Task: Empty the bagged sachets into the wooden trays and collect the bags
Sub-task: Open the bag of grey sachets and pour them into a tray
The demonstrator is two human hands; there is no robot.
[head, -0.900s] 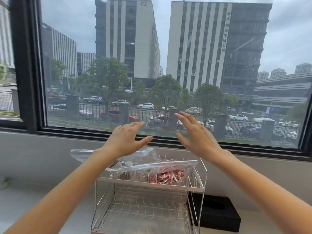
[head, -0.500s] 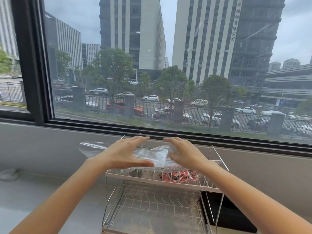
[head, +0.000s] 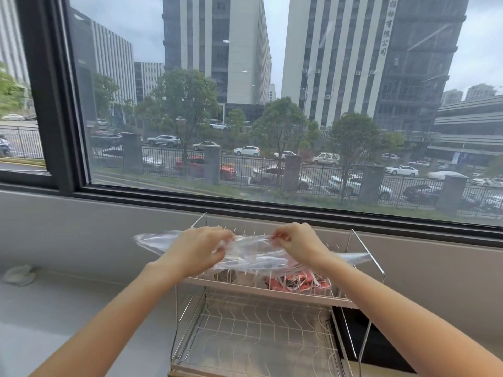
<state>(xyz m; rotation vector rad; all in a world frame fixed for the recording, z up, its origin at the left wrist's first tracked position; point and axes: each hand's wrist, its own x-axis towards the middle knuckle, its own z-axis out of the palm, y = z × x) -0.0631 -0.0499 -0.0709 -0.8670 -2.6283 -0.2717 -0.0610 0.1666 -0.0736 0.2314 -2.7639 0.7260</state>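
**Both hands pinching a clear bag over the rack's top tier**

We see the left hand (head: 200, 247) closed on the top edge of a clear plastic bag (head: 245, 254), fingers curled over the film, thumb underneath. The right hand (head: 295, 242) pinches the same edge just beside it, fingertips (head: 277, 236) tight together on the plastic. Each grip is shut on the bag; the film is stretched between the two.

The bag sits on the upper tier of a wire rack (head: 364, 251), its left end sticking out past the rack frame. Under it, on the same tier, we note a pack of red-and-white sachets (head: 296, 282) at the right and darker contents at the left, too blurred to name. Whether the held bag has anything in it, we cannot tell.

The lower tier (head: 258, 338) is bare wire grid. A black box (head: 367, 341) stands just right of the rack. The rack stands on a pale grey surface (head: 68, 317) below a window (head: 245, 104), with street, cars and buildings outside. No wooden trays in view.
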